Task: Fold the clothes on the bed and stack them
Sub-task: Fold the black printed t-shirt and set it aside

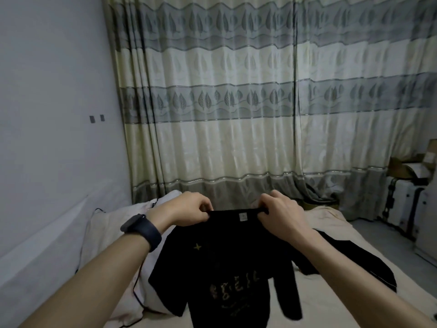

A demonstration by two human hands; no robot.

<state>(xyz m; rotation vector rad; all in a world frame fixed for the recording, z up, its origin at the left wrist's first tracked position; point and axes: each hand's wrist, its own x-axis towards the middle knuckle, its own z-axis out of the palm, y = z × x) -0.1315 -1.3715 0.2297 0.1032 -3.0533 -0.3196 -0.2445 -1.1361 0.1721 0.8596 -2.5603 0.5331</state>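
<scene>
I see a cream bed (331,294) running to a patterned curtain (236,138), with a grey wall (52,114) along its left edge and floor (376,233) off its right. The left hand (189,208) and right hand (281,213) pinch the black T-shirt (224,268) by its collar, over the bed's middle.

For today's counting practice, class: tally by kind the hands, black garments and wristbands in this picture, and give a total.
Hands: 2 (left hand, right hand)
Black garments: 2 (gold-printed black fabric T-shirt, plain black garment on the cream bed)
Wristbands: 1 (black wristband on the left wrist)
Total: 5
</scene>
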